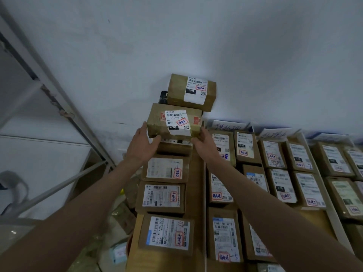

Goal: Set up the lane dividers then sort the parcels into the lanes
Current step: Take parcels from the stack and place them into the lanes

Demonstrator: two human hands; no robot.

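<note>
Cardboard parcel: brown, with a white label marked 070, held at the far end of the leftmost lane, against the wall, just under a second parcel.
Hands: left hand grips its left end, right hand its right end, both clamped on it.
Long axis: runs left to right, across the lane; label faces up and toward the person.
Doing it well: I judge it should be kept level and set squarely on the box below, clear of the cardboard divider on the right, so nothing topples.
</note>
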